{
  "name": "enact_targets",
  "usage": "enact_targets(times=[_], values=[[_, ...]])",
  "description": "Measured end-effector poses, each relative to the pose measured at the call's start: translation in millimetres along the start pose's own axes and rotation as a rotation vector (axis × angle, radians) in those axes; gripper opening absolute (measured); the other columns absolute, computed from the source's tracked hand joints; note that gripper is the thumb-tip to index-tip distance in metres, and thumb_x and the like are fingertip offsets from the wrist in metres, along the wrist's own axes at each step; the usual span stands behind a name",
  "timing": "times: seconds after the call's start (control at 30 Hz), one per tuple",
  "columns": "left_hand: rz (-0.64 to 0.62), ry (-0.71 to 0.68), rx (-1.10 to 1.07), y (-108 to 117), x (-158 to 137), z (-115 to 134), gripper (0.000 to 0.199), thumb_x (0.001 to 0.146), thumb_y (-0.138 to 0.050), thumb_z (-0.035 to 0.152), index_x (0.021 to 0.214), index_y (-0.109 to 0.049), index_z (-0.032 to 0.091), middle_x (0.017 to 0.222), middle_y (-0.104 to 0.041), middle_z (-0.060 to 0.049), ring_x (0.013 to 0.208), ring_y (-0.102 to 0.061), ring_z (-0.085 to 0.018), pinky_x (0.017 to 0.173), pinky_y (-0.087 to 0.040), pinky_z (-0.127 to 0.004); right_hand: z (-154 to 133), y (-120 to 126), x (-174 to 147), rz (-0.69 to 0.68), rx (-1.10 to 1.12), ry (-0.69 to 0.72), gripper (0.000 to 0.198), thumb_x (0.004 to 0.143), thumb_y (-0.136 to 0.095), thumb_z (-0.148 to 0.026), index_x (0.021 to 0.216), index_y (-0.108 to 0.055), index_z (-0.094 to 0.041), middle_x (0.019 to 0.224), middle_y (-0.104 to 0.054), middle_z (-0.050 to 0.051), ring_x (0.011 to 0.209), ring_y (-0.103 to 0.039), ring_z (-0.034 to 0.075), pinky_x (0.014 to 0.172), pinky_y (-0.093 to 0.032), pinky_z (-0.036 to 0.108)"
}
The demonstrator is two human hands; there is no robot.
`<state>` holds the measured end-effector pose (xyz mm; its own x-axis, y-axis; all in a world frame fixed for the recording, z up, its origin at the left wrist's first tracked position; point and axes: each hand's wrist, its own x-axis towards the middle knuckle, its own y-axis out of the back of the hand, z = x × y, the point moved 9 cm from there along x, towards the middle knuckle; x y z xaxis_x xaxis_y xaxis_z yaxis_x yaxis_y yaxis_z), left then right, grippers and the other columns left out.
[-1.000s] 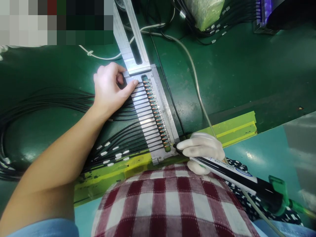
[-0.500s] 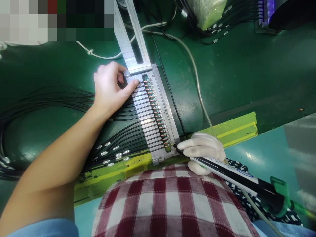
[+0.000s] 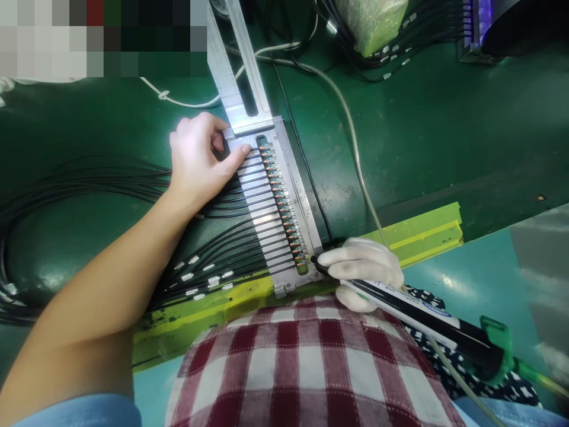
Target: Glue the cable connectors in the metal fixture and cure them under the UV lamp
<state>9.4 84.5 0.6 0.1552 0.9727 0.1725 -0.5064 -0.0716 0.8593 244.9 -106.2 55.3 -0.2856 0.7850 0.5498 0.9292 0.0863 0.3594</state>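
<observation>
My left hand (image 3: pixel 198 157), bare, grips the far left corner of a metal cable fixture (image 3: pixel 291 276). Its thumb presses on the plate beside the topmost cable, and its fingers curl at the plate's edge. Black cables (image 3: pixel 249 228) lie side by side across the fixture, ending in a row of small connectors (image 3: pixel 284 207) with coppery tips. In a white glove, my right hand (image 3: pixel 364 264) closes around a black dispensing syringe (image 3: pixel 427 314) with a green end cap and tube. The syringe's dark tip is at the connector nearest me; whether it touches is too small to tell.
A slotted metal bar (image 3: pixel 249 71) extends from the fixture's far end. Looped black cables (image 3: pixel 57 184) lie left on the green table (image 3: pixel 413 136). A pale hose (image 3: pixel 351 124) runs behind the fixture. At the back right are a wrapped block (image 3: pixel 376 24) and another cable fixture (image 3: pixel 473 35).
My right hand and the syringe have shifted slightly to the left, toward the connector row. My left hand keeps its hold on the fixture.
</observation>
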Motion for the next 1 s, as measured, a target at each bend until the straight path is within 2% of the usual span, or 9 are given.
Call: enact_targets(times=[0.2,0.37,0.53,0.73,1.0], values=[[-0.027,0.038,-0.011,-0.8,-0.7,-1.6,0.03,0.078,-0.061,0.051,0.093,-0.052,0.026,0.08,-0.056,-0.001,0.094,-0.059,-0.027,0.094,-0.04,-0.048,-8.4,2.9,1.9,-0.01,0.024,-0.007,0.012,0.082,-0.061,-0.023,0.093,-0.064,-0.019,0.085,-0.076,0.009,0.055,-0.064,0.015,0.05,-0.045,0.028],[-0.021,0.054,-0.019,0.6,-0.4,-0.9,0.033,0.075,-0.061,0.053,0.092,-0.053,0.026,0.08,-0.057,-0.002,0.096,-0.061,-0.029,0.093,-0.04,-0.05,-8.7,1.1,-2.5,-0.012,0.052,-0.007,0.014,0.078,-0.064,-0.018,0.092,-0.065,-0.017,0.086,-0.076,0.011,0.06,-0.067,0.017,0.051,-0.045,0.028],[-0.027,0.049,-0.002,0.5,-0.2,0.6,0.031,0.077,-0.06,0.053,0.091,-0.053,0.026,0.08,-0.058,-0.002,0.094,-0.06,-0.027,0.093,-0.041,-0.049,-5.2,1.6,-6.4,0.009,0.037,-0.02,0.015,0.078,-0.064,-0.02,0.093,-0.066,-0.019,0.089,-0.077,0.009,0.064,-0.069,0.016,0.053,-0.048,0.027],[0.017,0.001,0.014,0.6,0.6,-0.2,0.031,0.075,-0.066,0.046,0.091,-0.053,0.023,0.076,-0.055,0.0,0.085,-0.058,-0.024,0.092,-0.042,-0.047,-5.5,0.8,-4.1,-0.015,0.022,-0.028,0.018,0.076,-0.063,-0.017,0.094,-0.065,-0.02,0.089,-0.077,0.008,0.063,-0.069,0.015,0.053,-0.048,0.026],[0.027,-0.016,0.009,-0.2,1.2,-0.1,0.03,0.074,-0.068,0.042,0.092,-0.054,0.022,0.075,-0.054,0.0,0.084,-0.056,-0.024,0.091,-0.042,-0.046,-6.5,1.7,-2.9,-0.015,0.033,-0.024,0.015,0.078,-0.062,-0.018,0.092,-0.064,-0.02,0.086,-0.077,0.007,0.059,-0.067,0.014,0.05,-0.046,0.025]])
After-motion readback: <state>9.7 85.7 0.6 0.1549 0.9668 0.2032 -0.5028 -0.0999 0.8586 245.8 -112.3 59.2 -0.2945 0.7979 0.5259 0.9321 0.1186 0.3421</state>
